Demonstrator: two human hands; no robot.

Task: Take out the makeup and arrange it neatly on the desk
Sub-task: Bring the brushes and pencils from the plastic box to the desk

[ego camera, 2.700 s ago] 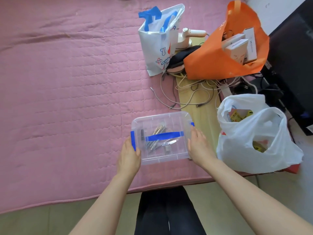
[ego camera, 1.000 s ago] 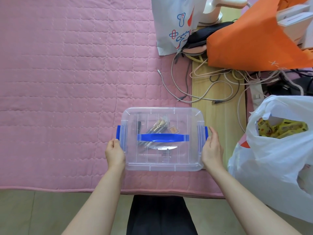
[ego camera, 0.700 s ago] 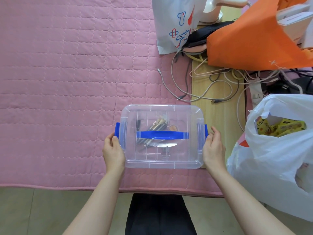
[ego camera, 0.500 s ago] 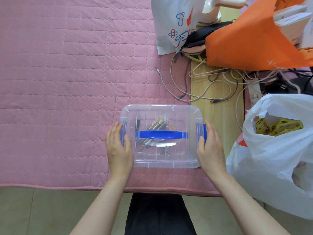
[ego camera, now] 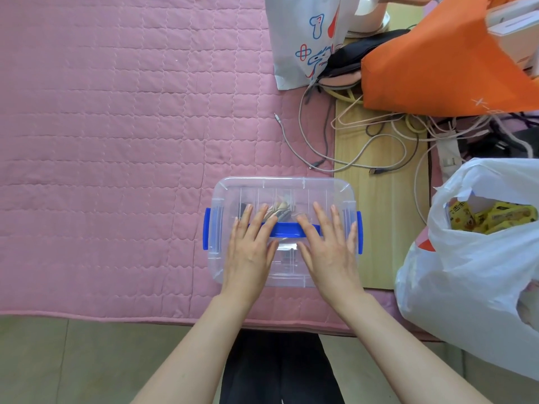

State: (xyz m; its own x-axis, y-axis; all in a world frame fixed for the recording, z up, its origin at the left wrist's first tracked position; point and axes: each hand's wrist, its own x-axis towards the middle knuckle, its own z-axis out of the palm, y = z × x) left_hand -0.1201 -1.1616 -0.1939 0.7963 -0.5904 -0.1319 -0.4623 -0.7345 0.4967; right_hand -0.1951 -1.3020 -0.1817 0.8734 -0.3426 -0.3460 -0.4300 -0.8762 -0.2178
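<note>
Opening stage of the task: the box (ego camera: 282,231) is shut and nothing has been taken out. Left to right: the left clip (ego camera: 206,233), blue, lies against the box's left end; the left hand (ego camera: 250,248) lies flat on the clear lid (ego camera: 291,189), fingers straight and slightly spread, their tips at the blue handle (ego camera: 287,229) that runs across the lid's middle; the right hand (ego camera: 329,246) lies flat beside it in the same way, gripping nothing; the right clip (ego camera: 360,236) lies against the right end. The box sits on the pink quilt (ego camera: 116,126) near its front edge, its right end at the wooden strip (ego camera: 382,217), with a white bag (ego camera: 472,258) just to the right. Through the lid a few slim makeup items (ego camera: 280,209) show, pale and dark; their kind cannot be told. The next move probably calls for freeing both clips, if they are latched, which cannot be told, then lifting the lid clear. The box looks rigid, light and smooth, so it may slide on the quilt unless one hand steadies it.
</note>
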